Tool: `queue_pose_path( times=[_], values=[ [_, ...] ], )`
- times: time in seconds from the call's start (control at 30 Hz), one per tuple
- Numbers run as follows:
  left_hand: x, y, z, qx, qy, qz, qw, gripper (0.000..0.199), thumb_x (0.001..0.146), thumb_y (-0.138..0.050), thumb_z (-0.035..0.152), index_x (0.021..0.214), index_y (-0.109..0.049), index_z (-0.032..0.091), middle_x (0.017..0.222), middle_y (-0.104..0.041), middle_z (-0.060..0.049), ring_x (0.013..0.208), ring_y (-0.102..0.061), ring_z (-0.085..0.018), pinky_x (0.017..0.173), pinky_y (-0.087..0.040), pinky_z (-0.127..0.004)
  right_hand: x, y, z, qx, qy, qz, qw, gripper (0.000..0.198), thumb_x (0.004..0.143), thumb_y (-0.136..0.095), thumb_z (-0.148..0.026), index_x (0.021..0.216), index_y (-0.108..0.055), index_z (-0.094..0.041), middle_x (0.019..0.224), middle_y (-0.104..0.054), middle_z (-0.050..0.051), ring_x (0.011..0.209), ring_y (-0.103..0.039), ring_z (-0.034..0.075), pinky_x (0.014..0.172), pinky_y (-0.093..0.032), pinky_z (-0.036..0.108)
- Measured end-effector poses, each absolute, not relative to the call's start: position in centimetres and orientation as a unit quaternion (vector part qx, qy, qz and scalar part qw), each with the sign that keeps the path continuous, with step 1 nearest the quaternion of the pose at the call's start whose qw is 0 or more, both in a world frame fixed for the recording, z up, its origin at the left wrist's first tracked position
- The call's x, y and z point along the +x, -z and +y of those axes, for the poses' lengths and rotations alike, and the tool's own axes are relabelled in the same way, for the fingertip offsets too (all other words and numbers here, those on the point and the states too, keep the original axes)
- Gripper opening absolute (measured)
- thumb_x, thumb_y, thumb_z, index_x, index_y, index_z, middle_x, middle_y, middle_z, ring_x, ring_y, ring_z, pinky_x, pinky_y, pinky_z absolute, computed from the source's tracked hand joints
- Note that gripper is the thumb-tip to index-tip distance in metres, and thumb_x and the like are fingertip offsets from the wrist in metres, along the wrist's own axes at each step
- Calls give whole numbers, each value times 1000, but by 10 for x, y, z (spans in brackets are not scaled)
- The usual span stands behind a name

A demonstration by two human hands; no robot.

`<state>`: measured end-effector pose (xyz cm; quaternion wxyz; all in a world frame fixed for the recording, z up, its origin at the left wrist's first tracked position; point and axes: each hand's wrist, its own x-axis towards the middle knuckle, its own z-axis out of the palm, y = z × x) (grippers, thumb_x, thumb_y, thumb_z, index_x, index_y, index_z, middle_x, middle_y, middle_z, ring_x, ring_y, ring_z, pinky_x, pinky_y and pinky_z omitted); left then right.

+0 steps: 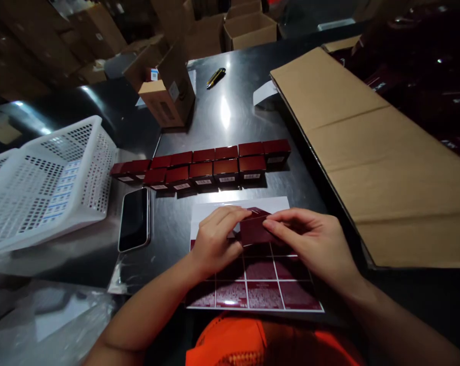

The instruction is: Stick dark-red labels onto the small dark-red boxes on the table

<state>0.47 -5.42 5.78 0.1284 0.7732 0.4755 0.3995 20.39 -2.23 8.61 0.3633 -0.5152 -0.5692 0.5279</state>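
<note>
Between my two hands is a dark red sticker (pixel 256 230), held up above a sheet of dark red stickers (pixel 260 268) with white gaps and a white upper strip. My left hand (pixel 217 238) pinches the sticker's left upper edge with fingers closed. My right hand (pixel 314 243) grips its right edge between thumb and forefinger. Printed text covers some stickers in the sheet's lowest row. Beyond the sheet, small dark red boxes (pixel 225 168) stand in two rows, several with white barcode labels facing me.
At left are a white perforated basket (pixel 94 188) holding white-and-blue labels and a phone (pixel 134 219). Farther back lie an open small carton (pixel 169 104) and a yellow-black utility knife (pixel 216 78). A large carton's cardboard flap (pixel 367 147) borders the right side, with dark red items behind it.
</note>
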Motion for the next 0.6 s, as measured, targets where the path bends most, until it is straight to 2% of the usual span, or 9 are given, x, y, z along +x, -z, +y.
queue_pose_path(
  times=[0.1,0.17,0.2,0.27,0.33,0.4,0.47,0.53,0.6],
  values=[
    [5,-57,-55,773,-401,476,123,40,77,-65,9,116,-61,20,106,-73,-7,99,-69,-20,89,-58,-32,202,-85,-26,-519,-493,-596,363,27,78,-78,-46,80,-75,-20,73,-73,4,63,-67,18,56,-52,26],
    [6,-56,-55,774,-402,475,119,39,77,-66,9,115,-62,19,105,-73,-8,98,-70,-19,88,-58,-32,203,-85,-26,-523,-441,-635,359,24,81,-76,-44,91,-75,-22,66,-69,0,56,-62,15,54,-49,26],
    [7,-56,-55,774,-403,474,120,38,77,-67,10,114,-63,18,104,-74,-8,97,-70,-19,87,-58,-31,204,-86,-25,-529,-405,-655,355,30,81,-76,-43,103,-73,-23,61,-65,-3,51,-59,14,53,-48,26],
    [8,-56,-56,768,-408,475,131,34,78,-71,14,111,-64,18,101,-74,-7,93,-70,-18,84,-58,-30,211,-88,-19,-553,-325,-680,356,65,77,-81,-43,134,-57,-26,52,-54,-8,44,-52,13,52,-47,27],
    [7,-57,-55,744,-419,493,164,33,76,-76,20,108,-66,19,98,-75,-5,88,-71,-17,80,-59,-29,224,-91,-10,-576,-258,-686,362,86,74,-83,-43,147,-41,-24,51,-49,-10,43,-50,14,54,-46,29],
    [6,-57,-52,686,-443,531,224,37,69,-82,25,104,-69,20,96,-75,-4,85,-71,-17,76,-60,-28,237,-91,-1,-564,-242,-713,339,72,79,-79,-40,141,-46,-23,60,-55,-7,50,-55,15,57,-48,29],
    [4,-55,-47,597,-469,563,326,44,60,-87,26,99,-70,19,92,-75,-3,82,-71,-18,72,-60,-27,248,-87,7,-514,-255,-773,270,52,80,-78,-33,126,-57,-23,81,-65,-1,68,-63,17,65,-51,30],
    [2,-50,-40,498,-491,550,457,50,54,-90,29,98,-68,18,86,-75,-3,75,-70,-18,68,-59,-28,253,-78,13,-467,-254,-829,175,49,72,-85,-26,115,-63,-20,102,-67,5,90,-65,22,77,-53,33],
    [0,-42,-33,417,-502,509,561,55,52,-90,32,99,-67,17,83,-74,-2,70,-69,-17,66,-58,-29,252,-70,19,-446,-234,-858,100,50,64,-91,-22,108,-67,-18,107,-66,8,100,-62,27,84,-52,38]
  ],
)
